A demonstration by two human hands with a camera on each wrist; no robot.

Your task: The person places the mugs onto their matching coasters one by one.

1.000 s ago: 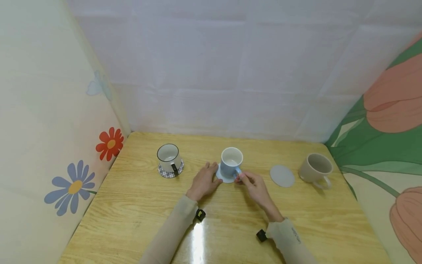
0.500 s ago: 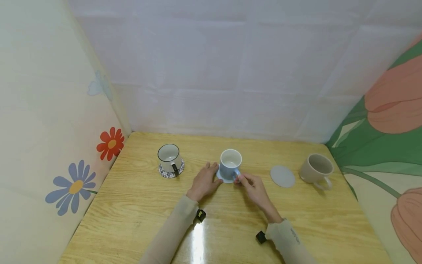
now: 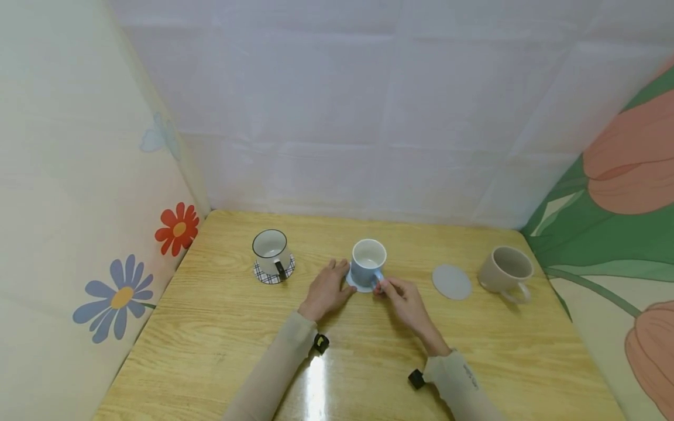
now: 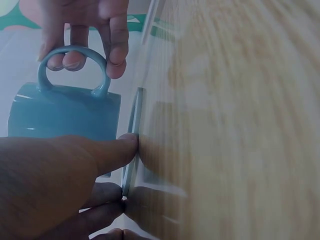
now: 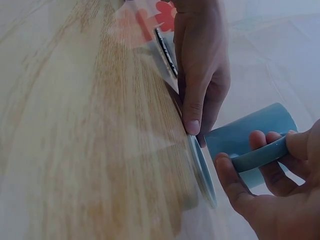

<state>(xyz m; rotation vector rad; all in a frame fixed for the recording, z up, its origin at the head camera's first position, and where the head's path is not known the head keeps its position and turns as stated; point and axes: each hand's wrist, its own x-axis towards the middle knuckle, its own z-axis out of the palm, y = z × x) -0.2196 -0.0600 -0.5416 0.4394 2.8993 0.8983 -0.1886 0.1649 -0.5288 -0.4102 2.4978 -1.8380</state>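
A light blue mug [image 3: 367,269] is just above a pale blue coaster [image 3: 360,287], with a narrow gap under its base in both wrist views. My right hand [image 3: 408,304] grips the mug's handle [image 5: 261,154] between thumb and fingers. At the coaster's left side, my left hand [image 3: 326,291] holds the coaster [image 4: 132,145] by its edge. Its thumb is at the front rim and its fingers are farther round; the fingertips are partly hidden in the left wrist view.
To the left, a white mug [image 3: 268,248] with a dark rim stands on a checked coaster [image 3: 263,277]. On the right lie a round grey coaster [image 3: 451,281] and, beside it, a beige mug [image 3: 500,272]. A white cloth backdrop [image 3: 337,117] rises behind the wooden table [image 3: 210,351].
The blue mug has come slightly down and toward me over the coaster, with my right hand on its handle. My left hand has stayed in place at the coaster.
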